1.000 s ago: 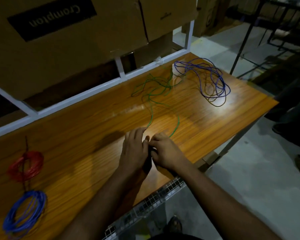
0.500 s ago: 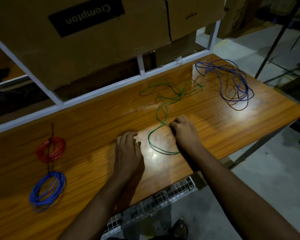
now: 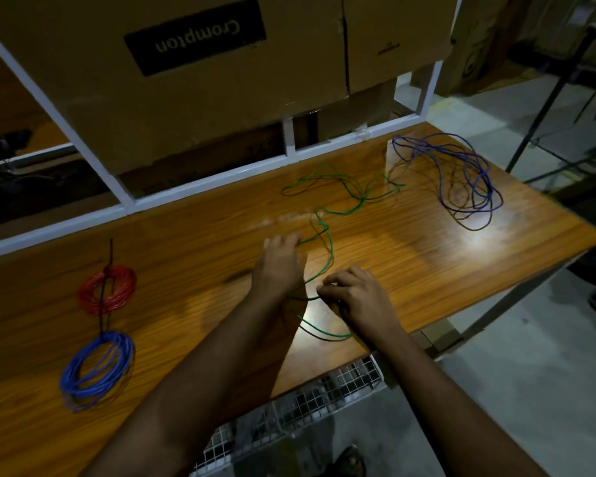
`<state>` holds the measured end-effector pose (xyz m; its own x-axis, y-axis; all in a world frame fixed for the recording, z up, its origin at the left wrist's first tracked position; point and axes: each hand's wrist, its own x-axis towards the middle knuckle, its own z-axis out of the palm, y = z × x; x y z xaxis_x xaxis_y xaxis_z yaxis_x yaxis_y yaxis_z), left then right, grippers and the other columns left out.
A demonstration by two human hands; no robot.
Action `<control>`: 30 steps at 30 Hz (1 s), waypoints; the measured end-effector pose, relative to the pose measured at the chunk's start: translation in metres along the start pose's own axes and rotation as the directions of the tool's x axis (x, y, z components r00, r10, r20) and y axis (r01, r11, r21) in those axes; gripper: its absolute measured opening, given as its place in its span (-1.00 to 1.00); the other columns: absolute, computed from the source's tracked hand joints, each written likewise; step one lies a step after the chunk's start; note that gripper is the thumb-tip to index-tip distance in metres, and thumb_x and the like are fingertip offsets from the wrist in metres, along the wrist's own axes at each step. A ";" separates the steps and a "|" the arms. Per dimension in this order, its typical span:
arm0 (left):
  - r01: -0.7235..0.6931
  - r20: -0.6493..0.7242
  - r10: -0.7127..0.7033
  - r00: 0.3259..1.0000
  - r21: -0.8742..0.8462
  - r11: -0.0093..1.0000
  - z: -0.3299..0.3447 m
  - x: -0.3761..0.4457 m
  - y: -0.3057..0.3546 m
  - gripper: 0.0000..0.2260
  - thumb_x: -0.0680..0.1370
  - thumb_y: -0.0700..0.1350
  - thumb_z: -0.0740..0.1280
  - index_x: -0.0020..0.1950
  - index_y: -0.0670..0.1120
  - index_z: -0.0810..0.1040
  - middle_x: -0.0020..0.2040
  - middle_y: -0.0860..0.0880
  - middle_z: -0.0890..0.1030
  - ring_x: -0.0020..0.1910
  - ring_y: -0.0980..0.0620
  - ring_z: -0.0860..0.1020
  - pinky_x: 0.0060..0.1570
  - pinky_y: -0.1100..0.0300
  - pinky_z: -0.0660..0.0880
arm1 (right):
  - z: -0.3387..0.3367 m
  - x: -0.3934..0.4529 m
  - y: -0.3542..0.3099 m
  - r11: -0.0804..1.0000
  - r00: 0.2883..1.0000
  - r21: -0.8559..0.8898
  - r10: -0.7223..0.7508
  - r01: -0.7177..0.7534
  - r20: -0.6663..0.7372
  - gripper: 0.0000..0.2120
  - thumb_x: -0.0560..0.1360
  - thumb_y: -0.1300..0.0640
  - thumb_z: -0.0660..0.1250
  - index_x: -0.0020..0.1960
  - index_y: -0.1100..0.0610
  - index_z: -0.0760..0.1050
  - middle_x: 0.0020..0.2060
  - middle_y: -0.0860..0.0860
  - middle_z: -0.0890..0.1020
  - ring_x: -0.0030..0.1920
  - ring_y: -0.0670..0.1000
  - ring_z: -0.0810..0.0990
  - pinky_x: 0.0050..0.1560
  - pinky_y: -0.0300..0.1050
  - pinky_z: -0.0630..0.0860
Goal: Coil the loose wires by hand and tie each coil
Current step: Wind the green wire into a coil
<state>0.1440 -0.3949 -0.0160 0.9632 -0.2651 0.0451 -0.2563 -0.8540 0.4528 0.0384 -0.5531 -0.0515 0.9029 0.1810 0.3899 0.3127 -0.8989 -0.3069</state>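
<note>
A thin loose green wire [image 3: 327,235] lies on the glossy orange-brown wooden table [image 3: 193,235], and its near end is between the two hands. From a tangle of loops near the white metal frame [image 3: 289,146] at the back of the table, the wire runs toward the person, passes just beside the fingertips of the left hand [image 3: 281,266], then bends under that wrist and makes a loop that ends under the right hand [image 3: 356,301]. The right hand has its fingers curled and pinches the green wire at the tip of the thumb and first finger. The left hand lies palm down with the fingers stretched forward; it is blurred, and I cannot tell if it holds the wire or only touches it.

Far to the right, a loose blue wire [image 3: 468,177] lies in big untidy loops, well apart from both hands. On the left side there are two finished coils: a red wire coil [image 3: 108,289] with a dark tie across it, and nearer to the table edge a blue wire coil [image 3: 97,368].

Behind the frame stands a big brown cardboard box [image 3: 200,98]. Its black label [image 3: 195,36] carries the word "Crompton", seen upside down.

Both forearms are bare and reach forward over the near edge of the table, the left one crossing inward toward the right.
</note>
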 end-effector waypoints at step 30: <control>0.251 0.063 -0.298 0.953 -0.714 0.654 -0.126 -0.201 -0.100 -0.86 0.52 -0.28 0.40 0.01 -0.09 0.67 -0.24 -0.08 0.71 -0.35 0.08 0.65 -0.40 0.25 0.48 | 0.013 0.055 -0.229 0.673 0.834 0.500 0.497 -0.546 0.242 -0.66 0.49 -0.04 0.43 0.16 0.13 0.62 -0.31 -0.04 0.67 -0.24 -0.07 0.67 -0.30 -0.35 0.44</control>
<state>-0.0142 -0.1998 0.0415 0.9887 -0.0261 -0.1478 0.1329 -0.3054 0.9429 0.0203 -0.3318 0.0291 0.9793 -0.1990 -0.0374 -0.1350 -0.5038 -0.8532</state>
